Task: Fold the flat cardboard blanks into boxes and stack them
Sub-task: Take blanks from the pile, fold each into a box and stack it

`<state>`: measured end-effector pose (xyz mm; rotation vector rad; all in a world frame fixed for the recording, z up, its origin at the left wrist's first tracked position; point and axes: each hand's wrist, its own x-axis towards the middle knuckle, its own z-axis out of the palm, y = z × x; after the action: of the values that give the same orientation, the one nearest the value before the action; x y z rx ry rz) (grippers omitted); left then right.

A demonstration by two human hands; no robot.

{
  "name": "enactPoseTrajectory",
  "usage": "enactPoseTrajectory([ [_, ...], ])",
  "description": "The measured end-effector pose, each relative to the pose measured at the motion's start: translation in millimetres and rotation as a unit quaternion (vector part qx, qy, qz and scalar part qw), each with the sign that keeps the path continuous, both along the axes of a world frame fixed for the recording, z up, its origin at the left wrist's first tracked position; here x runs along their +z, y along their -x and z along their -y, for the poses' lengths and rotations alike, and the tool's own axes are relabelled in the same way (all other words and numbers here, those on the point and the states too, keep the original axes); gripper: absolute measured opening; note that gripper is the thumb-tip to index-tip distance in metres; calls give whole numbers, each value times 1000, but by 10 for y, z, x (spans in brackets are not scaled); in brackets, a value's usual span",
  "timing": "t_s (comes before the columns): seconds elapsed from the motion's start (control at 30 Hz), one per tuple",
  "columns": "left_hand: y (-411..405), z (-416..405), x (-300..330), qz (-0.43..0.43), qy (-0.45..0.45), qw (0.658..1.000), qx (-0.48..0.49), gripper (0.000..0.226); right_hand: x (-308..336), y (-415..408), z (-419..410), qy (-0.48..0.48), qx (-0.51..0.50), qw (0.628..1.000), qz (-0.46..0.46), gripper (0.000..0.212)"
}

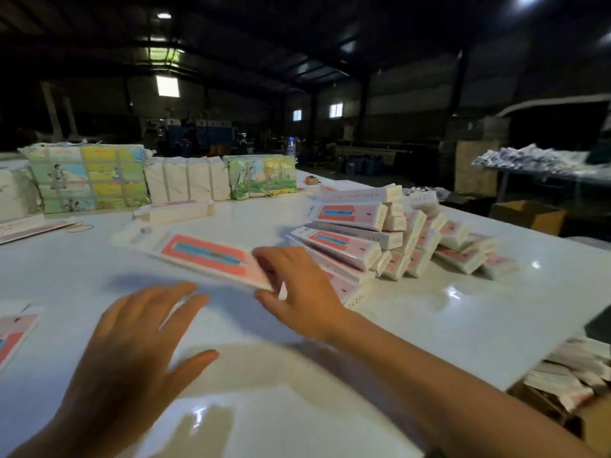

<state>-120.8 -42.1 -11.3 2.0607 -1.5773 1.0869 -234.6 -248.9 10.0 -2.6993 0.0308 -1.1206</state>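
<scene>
Your right hand [299, 289] pinches near end of flat pink-and-white cardboard box [211, 256], thumb under, fingers on top, box held just above glossy white surface [429, 312]. Left hand [132, 345] released, fingers spread, hovering nearer you, holding nothing. Sloping pile of folded pink-and-white boxes [380, 239] lies just beyond right hand. Step looks like stacking: next, carry held box right onto pile, align edges.

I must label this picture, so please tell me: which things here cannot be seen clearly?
- Print on the box that the right hand grips: blurred, head view.
- Left hand: motion-blurred.
- Pink blank: cut by the left edge.
- Stacked boxes: lower ones hidden by upper ones.
</scene>
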Motion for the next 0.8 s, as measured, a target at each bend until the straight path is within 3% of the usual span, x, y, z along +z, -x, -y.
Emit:
enactPoseTrajectory([
  [0.17,-201,197,-345,-78,-47,991,-94,45,912,131,897,-144,-154,948,237,34],
  [0.27,-308,303,-455,-67,-62,989,-114,27,1298,290,1466,-198,-254,901,291,31],
  [0.33,-366,351,-469,-52,-87,989,-107,21,1340,377,1795,-230,-314,886,253,29],
  [0.47,-437,379,-497,-44,-85,990,-103,31,1133,406,2131,-261,-386,881,81,34],
  [0.53,-430,378,-515,-43,-75,990,-108,42,1090,371,2143,-256,-403,876,72,35],
  [0.67,-304,330,-457,-50,-63,990,-116,42,1209,306,1925,-196,-427,874,123,45],
  [0.73,-244,314,-391,-50,-76,990,-104,41,1249,252,1612,-136,-371,897,199,42],
  [0.8,-161,290,-324,-57,-81,990,-97,35,1152,177,1162,-97,-252,930,250,30],
])
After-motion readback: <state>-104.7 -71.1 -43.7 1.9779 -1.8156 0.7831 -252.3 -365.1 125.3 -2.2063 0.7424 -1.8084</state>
